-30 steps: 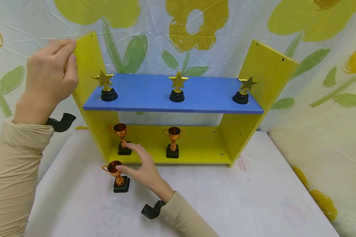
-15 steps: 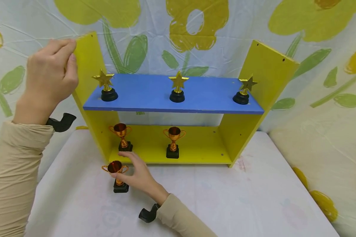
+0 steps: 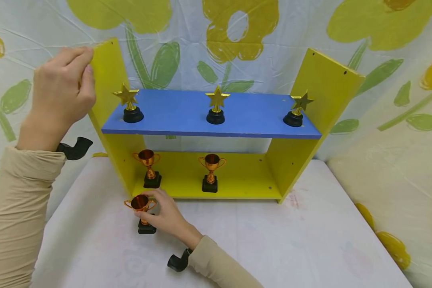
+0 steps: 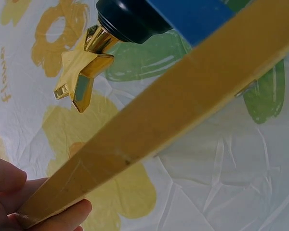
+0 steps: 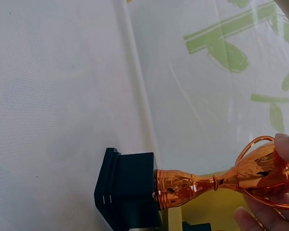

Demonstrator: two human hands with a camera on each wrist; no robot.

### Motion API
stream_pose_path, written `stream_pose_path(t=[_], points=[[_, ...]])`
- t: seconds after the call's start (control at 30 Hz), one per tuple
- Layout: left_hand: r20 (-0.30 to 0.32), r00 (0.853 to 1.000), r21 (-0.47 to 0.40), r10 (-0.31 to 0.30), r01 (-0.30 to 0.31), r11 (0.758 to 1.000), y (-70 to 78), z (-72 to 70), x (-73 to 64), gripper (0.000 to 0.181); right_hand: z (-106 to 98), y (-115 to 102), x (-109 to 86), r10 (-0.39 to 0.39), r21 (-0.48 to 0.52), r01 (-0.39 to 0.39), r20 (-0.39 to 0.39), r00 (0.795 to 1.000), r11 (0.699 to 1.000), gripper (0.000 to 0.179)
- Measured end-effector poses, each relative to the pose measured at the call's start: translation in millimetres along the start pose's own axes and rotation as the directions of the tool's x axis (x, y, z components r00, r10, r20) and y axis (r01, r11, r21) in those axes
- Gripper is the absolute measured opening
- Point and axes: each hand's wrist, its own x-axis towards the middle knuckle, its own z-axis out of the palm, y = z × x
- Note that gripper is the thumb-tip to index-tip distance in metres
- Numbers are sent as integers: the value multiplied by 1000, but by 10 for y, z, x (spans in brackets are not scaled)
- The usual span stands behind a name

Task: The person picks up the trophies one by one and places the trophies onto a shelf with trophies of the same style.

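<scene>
My left hand (image 3: 62, 86) grips the upper edge of the shelf's yellow left side panel (image 3: 109, 76); in the left wrist view the thumb and fingers lie on both sides of the board (image 4: 149, 110). At the front left, my right hand (image 3: 168, 215) holds a copper-coloured trophy cup (image 3: 139, 203) by its bowl, thumb on one side and fingers on the other. The cup is upright on its black base, just before the shelf; part of its stem is hidden by the thumb. The right wrist view shows its stem and square base (image 5: 135, 187) sideways.
On the yellow bottom board (image 3: 245, 176) stand two similar cups, one at left (image 3: 147, 158) and one mid-board (image 3: 211, 162). Three gold star trophies stand on the blue shelf (image 3: 173, 108): left (image 3: 127, 96), middle (image 3: 217, 98) and right (image 3: 301, 102). A white cloth (image 3: 245, 240) covers the table.
My right hand has drawn back slightly from the left cup on the bottom board, and its fingers have closed around the bowl of the front cup. The left hand has stayed put.
</scene>
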Motion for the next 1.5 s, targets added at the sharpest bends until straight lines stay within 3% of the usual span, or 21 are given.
stream_pose_path(t=[0.7,1.5], points=[[5,1000,6,0,0,1000,3,10,0,39,-61,-1,-23,26,43,-25,-13,1000,999,51],[6,1000,5,-16,16,1000,14,-3,9,38,-275,-73,-117,69,8,-69,-11,998,998,52]])
